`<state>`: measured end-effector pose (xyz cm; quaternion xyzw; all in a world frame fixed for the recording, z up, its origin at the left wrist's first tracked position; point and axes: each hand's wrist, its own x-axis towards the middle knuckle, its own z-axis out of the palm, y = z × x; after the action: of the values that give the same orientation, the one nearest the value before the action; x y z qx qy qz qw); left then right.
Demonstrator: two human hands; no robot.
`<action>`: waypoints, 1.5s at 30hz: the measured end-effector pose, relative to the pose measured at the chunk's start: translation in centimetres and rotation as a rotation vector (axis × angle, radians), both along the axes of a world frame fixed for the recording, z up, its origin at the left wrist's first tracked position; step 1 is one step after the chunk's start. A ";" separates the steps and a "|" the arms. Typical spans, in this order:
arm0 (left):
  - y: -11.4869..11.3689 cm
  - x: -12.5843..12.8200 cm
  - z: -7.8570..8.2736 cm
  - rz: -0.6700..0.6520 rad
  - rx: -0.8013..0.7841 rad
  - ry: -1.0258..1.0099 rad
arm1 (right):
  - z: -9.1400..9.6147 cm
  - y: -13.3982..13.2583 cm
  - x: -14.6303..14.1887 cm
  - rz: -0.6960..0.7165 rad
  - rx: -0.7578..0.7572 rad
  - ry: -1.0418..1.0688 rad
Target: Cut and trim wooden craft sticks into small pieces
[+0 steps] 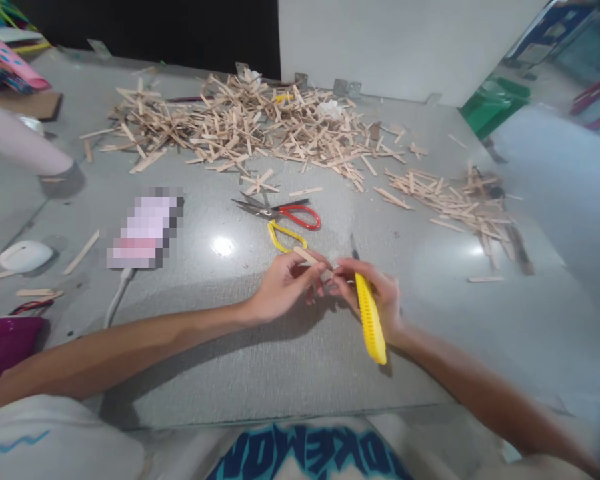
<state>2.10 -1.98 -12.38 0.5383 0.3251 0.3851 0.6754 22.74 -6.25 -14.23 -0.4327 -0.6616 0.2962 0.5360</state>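
Note:
Pinched between the thumb and fingers of my left hand (286, 283) is a flat wooden craft stick (306, 256), slanting down toward the other hand. My right hand (380, 290) is closed around a yellow utility knife (369, 317); its dark blade (353, 245) points away from me. The right fingertips meet the lower end of the stick, close to the left fingers. Just beyond my left hand lie scissors (267, 213) with one red and one yellow handle, their blades parted.
A large heap of craft sticks (230, 127) spreads along the back; a smaller pile (460, 203) lies right. At left are a blurred-out phone (145, 230) on a white cable (117, 297), a white earbud case (25, 256) and a magenta object (10, 347). A green bin (495, 103) stands beyond.

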 end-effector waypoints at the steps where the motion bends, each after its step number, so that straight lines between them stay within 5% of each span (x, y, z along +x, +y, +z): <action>1: 0.1 0.0 -0.1 0.010 -0.015 -0.007 | -0.2 0.0 0.1 -0.003 -0.014 -0.024; 7: 0.9 -0.2 -0.7 0.015 -0.125 -0.051 | 0.1 0.4 1.2 -0.021 -0.067 -0.070; 18: 1.2 -0.4 -1.6 -0.046 0.038 0.161 | 2.1 0.8 1.3 -0.065 -0.262 -0.009; 45: 1.2 -0.7 -2.2 -0.224 0.108 0.154 | 1.6 0.4 1.6 0.019 -0.109 -0.122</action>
<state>1.39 -0.75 -14.62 0.6347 0.2926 0.2821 0.6573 24.34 -5.83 -12.63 -0.4722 -0.6801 0.3097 0.4676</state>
